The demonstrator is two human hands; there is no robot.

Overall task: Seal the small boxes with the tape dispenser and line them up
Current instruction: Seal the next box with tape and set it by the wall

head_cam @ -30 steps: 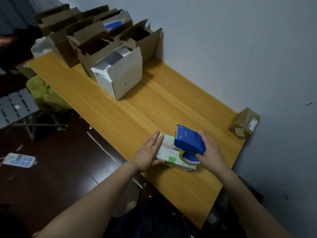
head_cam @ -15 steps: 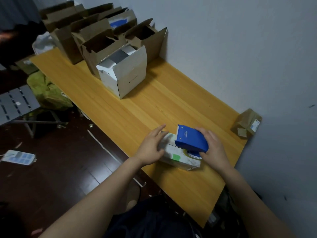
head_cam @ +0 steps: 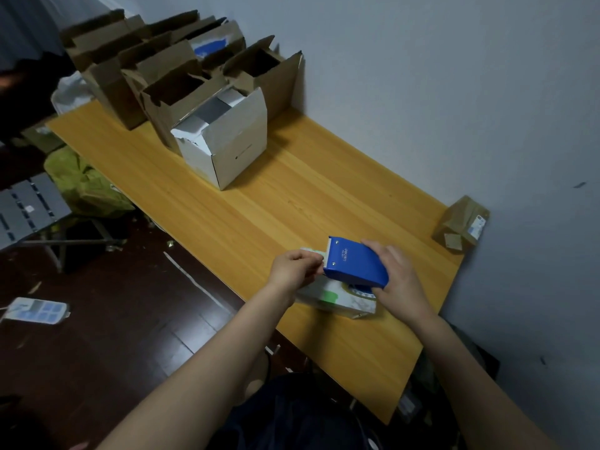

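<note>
Largely, tape dispenser (head_cam: 355,266) and left hand (head_cam: 292,269) cover the small box (head_cam: 337,298).

A single view, from the person's head, looking forward and steeply down. Both forearms come in from the bottom edge and meet just right of centre, with the left hand (head_cam: 293,267) and right hand (head_cam: 397,277) near the lens. It's a wide angle: the table (head_cam: 259,206) runs off diagonally beyond the left hand towards the top-left corner, the wall (head_cam: 454,92) rises beyond the right hand, and the floor (head_cam: 113,319) fills the side left of the left forearm.
</note>
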